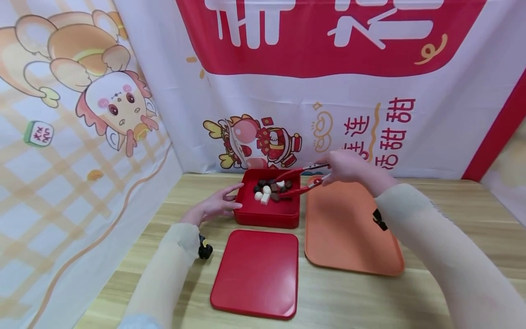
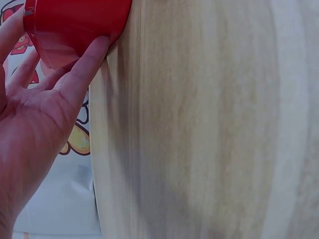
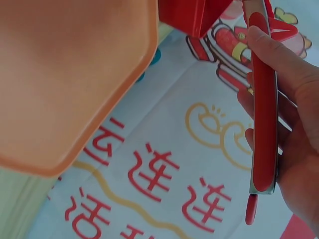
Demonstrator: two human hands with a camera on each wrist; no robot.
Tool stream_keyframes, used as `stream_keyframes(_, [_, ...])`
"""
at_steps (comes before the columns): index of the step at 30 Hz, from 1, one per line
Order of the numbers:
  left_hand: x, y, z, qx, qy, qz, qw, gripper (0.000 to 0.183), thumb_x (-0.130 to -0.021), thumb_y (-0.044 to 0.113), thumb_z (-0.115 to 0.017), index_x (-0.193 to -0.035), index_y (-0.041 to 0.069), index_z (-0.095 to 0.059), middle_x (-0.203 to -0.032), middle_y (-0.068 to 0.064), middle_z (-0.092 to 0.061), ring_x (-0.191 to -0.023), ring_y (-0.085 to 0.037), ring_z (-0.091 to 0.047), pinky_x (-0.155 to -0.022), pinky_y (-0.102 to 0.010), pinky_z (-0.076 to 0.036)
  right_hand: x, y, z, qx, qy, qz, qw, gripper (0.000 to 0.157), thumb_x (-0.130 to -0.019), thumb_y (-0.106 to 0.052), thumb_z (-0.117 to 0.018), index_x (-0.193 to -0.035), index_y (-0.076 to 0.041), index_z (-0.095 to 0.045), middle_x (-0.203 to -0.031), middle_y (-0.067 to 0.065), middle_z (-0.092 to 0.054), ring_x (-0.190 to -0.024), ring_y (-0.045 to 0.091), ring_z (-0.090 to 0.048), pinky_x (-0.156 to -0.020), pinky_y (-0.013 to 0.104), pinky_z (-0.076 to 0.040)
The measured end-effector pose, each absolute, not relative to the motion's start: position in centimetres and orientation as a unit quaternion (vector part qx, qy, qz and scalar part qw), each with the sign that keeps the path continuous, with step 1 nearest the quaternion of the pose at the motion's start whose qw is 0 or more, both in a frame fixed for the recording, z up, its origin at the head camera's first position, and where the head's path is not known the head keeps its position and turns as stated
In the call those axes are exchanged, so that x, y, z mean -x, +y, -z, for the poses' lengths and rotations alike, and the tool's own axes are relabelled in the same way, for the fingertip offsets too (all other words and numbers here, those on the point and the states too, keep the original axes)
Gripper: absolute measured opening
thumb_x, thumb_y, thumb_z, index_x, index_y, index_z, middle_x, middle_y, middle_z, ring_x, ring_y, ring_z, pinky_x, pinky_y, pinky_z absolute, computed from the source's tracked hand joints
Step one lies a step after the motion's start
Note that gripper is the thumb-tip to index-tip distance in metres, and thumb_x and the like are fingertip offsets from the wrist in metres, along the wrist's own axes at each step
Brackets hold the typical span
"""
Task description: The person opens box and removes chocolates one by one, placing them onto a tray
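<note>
A red square box (image 1: 267, 220) holds several small pieces that look like chocolates, white ones (image 1: 265, 198) and dark brown ones (image 1: 275, 187). At its left side my left hand (image 1: 214, 204) touches the wall with spread, fairly straight fingers. The left wrist view shows those fingers (image 2: 84, 69) along the outside of the box (image 2: 75, 25). My right hand (image 1: 347, 165) grips a pair of red and metal tongs (image 1: 306, 188) from above. The tong tips reach down among the pieces and stand apart; whether they touch one is too small to tell. The tongs' handle (image 3: 264, 119) lies along my right fingers.
A red square lid (image 1: 256, 274) lies flat in front of the box. An orange tray (image 1: 349, 228) lies right of the box, under my right forearm. The wooden table (image 1: 337, 301) meets a printed cloth (image 1: 263, 100) behind and another on the left.
</note>
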State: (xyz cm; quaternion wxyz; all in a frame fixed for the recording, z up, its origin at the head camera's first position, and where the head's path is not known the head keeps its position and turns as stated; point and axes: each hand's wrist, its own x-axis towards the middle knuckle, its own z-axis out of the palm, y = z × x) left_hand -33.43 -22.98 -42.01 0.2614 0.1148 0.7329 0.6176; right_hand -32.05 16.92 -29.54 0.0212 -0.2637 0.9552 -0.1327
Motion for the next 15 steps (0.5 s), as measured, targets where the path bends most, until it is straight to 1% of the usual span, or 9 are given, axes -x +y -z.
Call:
stream_keyframes(5, [33.5,-22.9,41.8,-0.114,0.735,-0.614,0.263,0.077,-0.094,0.001,-0.06,-0.157,0.02,-0.019,-0.151,-0.026,-0.03,-0.122,-0.036,-0.051,-0.093,-0.054,-0.047,32.5,15.3,30.5,0.28,0.955,0.101,0.02,0.067,-0.074,-0.027,-0.087,-0.133,-0.009,-0.061,-0.123,0.011,-0.065,-0.105,0.027,-0.061,-0.088,0.045,-0.05])
stream_keyframes(7, [33.5,-22.8,41.8,-0.114,0.734,-0.615,0.263,0.077,-0.094,0.001,-0.06,-0.157,0.02,-0.019,-0.151,-0.026,-0.029,-0.123,-0.037,-0.05,-0.094,-0.054,-0.047,32.6,14.7,31.0,0.292,0.952,0.088,0.016,0.066,-0.073,-0.028,-0.087,-0.132,-0.01,-0.062,-0.125,0.01,-0.064,-0.109,0.027,-0.061,-0.091,0.046,-0.049])
stream_keyframes(11, [33.3,-22.8,41.8,-0.111,0.733,-0.617,0.262,0.077,-0.094,0.001,-0.06,-0.156,0.02,-0.019,-0.151,-0.026,-0.03,-0.123,-0.037,-0.049,-0.094,-0.054,-0.047,32.7,13.8,31.6,0.309,0.949,0.067,0.017,0.064,-0.075,-0.028,-0.085,-0.132,-0.009,-0.062,-0.126,0.009,-0.063,-0.112,0.028,-0.059,-0.092,0.046,-0.048])
stream_keyframes(15, [33.3,-22.8,41.7,-0.114,0.734,-0.616,0.261,0.077,-0.094,0.001,-0.06,-0.156,0.02,-0.019,-0.151,-0.027,-0.029,-0.123,-0.036,-0.05,-0.094,-0.055,-0.046,32.9,13.3,31.8,0.303,0.95,0.068,0.024,0.065,-0.076,-0.028,-0.084,-0.133,-0.008,-0.061,-0.127,0.01,-0.063,-0.113,0.029,-0.059,-0.092,0.045,-0.048])
